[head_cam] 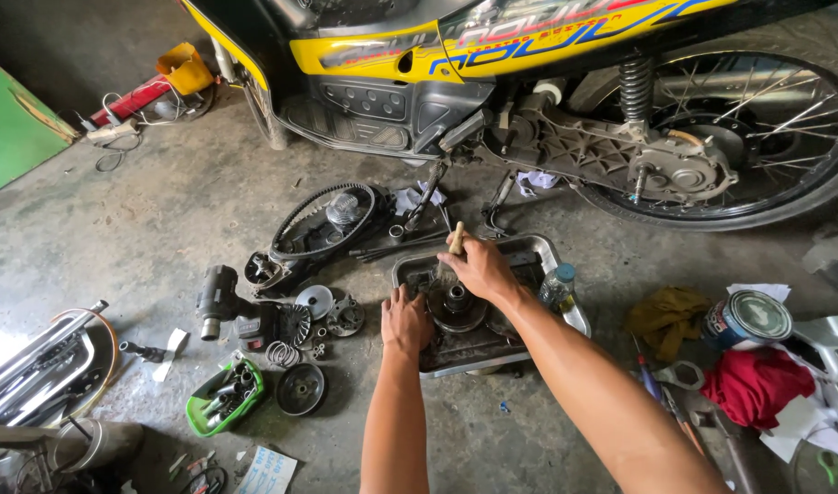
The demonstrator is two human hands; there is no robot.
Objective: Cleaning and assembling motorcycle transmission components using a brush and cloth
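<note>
A dirty metal tray [547, 249] lies on the concrete floor in front of me. In it sits a round metal clutch part [456, 306]. My left hand [405, 320] rests on the tray's left side, touching the round part's edge. My right hand [481, 267] is over the tray's far side, closed around a tool with a wooden handle [456, 238] that sticks up from the fist. A small clear plastic bottle [557, 285] with a blue cap stands at the tray's right edge.
A yellow and black motorbike [529, 82] stands behind, rear wheel [748, 137] at right. A drive belt and cover [323, 229], an impact wrench [220, 297], loose discs, a green box of sockets [223, 398], a tin can [746, 318] and rags lie around.
</note>
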